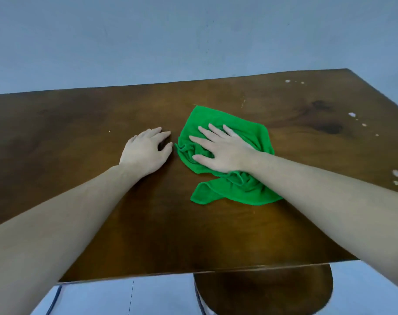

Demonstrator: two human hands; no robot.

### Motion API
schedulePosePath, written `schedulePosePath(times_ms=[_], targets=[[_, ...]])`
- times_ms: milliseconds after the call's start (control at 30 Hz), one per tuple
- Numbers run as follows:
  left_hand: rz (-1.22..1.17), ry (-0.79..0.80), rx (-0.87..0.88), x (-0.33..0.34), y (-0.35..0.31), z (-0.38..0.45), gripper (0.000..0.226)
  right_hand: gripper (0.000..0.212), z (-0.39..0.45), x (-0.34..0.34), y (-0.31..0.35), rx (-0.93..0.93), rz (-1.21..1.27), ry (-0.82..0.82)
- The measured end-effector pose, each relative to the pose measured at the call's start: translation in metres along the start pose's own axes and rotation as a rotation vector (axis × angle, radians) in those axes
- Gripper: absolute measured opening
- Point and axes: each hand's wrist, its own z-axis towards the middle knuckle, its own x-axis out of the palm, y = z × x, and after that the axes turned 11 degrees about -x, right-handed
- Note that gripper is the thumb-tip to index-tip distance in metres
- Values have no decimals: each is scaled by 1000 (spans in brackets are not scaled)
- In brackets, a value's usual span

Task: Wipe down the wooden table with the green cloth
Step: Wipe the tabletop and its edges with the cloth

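Pressing your flat, spread right hand [223, 151] on the green cloth [227, 160], sweep toward the table's [80, 123] right edge spots [396, 173]; left hand [145, 153] rests empty, loosely spread.

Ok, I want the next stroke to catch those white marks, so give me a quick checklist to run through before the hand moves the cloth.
1. Right hand flat on the green cloth, fingers spread: ok.
2. Left hand rests on bare wood beside the cloth, not on it: ok.
3. Cloth spread flat: not ok, it is bunched, with a folded tail trailing toward the near edge.
4. White spots wiped: not ok, they show along the right side of the wooden table.
5. Path from cloth to spots free of objects: ok.
6. Cloth damp: cannot tell.
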Motion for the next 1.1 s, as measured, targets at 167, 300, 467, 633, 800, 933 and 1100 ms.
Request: schedulePosePath(times_ms=[167, 300, 467, 633, 800, 933, 1100], targets=[[-162, 25, 40, -3, 14, -61, 47, 75, -43, 12, 83, -19, 31, -15], [-196, -5, 128, -2, 18, -109, 47, 66, -87, 21, 138, -92, 57, -12], [-192, 15, 169, 0, 12, -152, 46, 54, -143, 24, 154, -131, 74, -43], [-150, 51, 219, 1, 5, -180, 45, 62, -192, 30, 131, 128, 20, -65], [-122, 64, 240, 0, 2, -193, 48, 77, -190, 34, 134, 463, -94, -65], [-145, 54, 216, 0, -5, -190, 45, 64, -177, 36, 141, 347, 63, -76], [-138, 83, 228, 2, -25, -170, 45, 67, -178, 29, 115, 182, 67, -30]])
